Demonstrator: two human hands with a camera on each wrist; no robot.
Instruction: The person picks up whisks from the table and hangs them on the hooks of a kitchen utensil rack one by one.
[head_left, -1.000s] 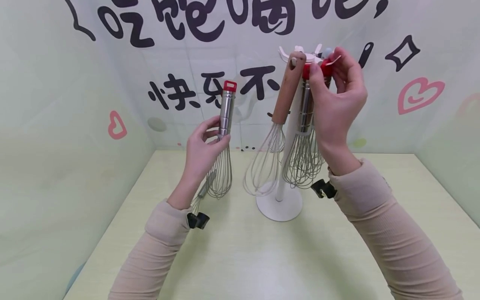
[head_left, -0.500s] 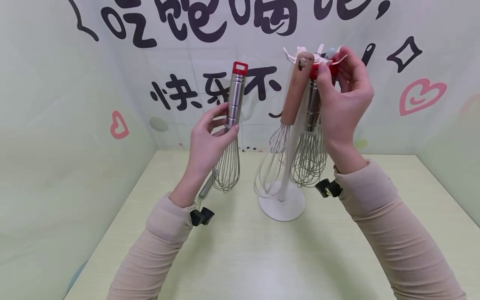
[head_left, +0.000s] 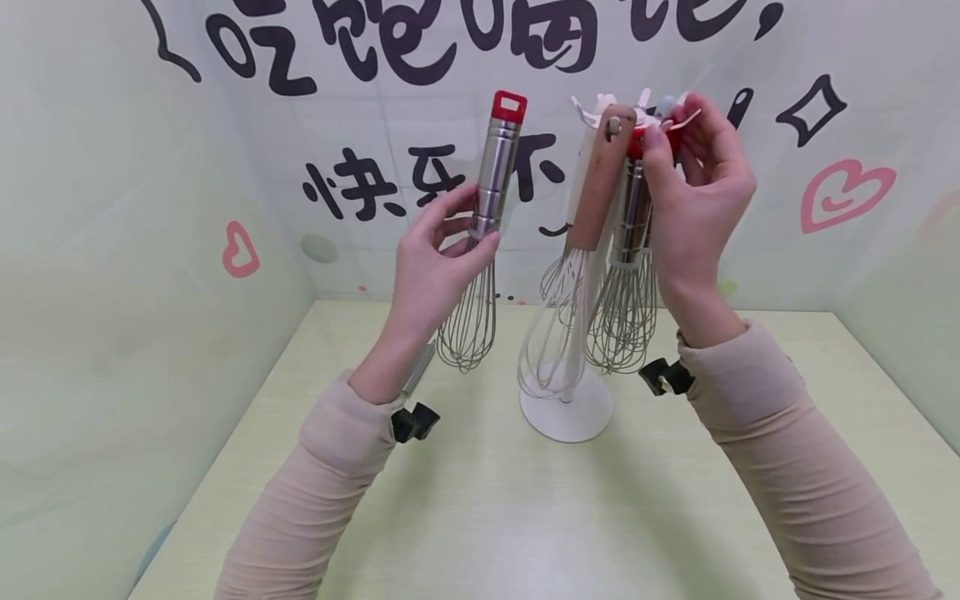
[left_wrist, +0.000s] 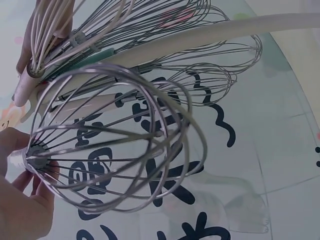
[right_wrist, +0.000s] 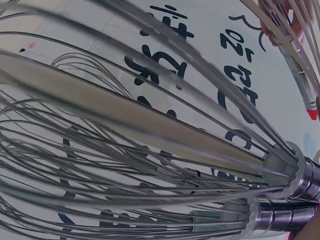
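My left hand pinches a steel-handled whisk with a red hanging loop just above its wires. This whisk is in the air, left of a white whisk stand, leaning a little right. At the stand's top my right hand holds the red end of a steel-handled whisk between thumb and fingers. Its hook is partly hidden. A wooden-handled whisk hangs on the near hook. In the left wrist view the held whisk's wires face the camera, apart from the hanging whisks.
A small whisk lies on the pale table behind my left forearm, mostly hidden. More whisks hang on the stand's far side. A backdrop with black lettering stands behind the table.
My left hand has raised its whisk and brought it right, closer to the stand. The stand's top and my right hand have shifted slightly right in view.
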